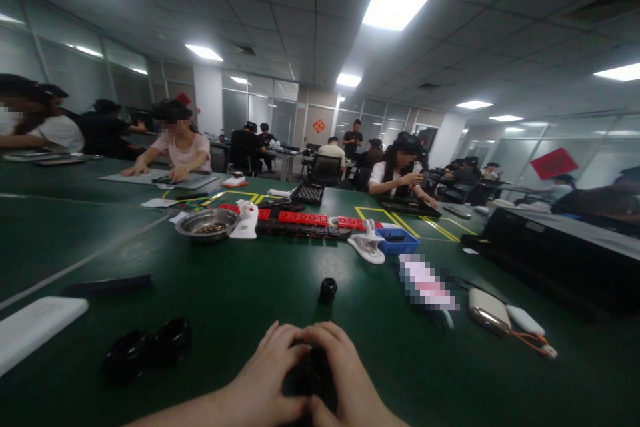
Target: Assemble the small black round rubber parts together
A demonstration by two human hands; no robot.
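At the bottom centre, my left hand [273,370] and my right hand [345,373] curve around a dark object [311,373] on the green table. Fingertips of both hands meet over it, and their fingers hide most of its shape. It looks black, but its kind cannot be made out. Just beyond my hands stands a small black glossy ring-shaped part [328,289]. To the left of my left hand lie two larger black glossy rounded parts [147,347], side by side and touching.
A metal bowl [185,227] of small pieces, white clamps [370,250], a red strip [303,217] and a blue bin [407,243] stand ahead. Left lies a white slab [35,327]; right, a phone [427,283], a beige device [487,310] and a black case [550,253]. People sit opposite.
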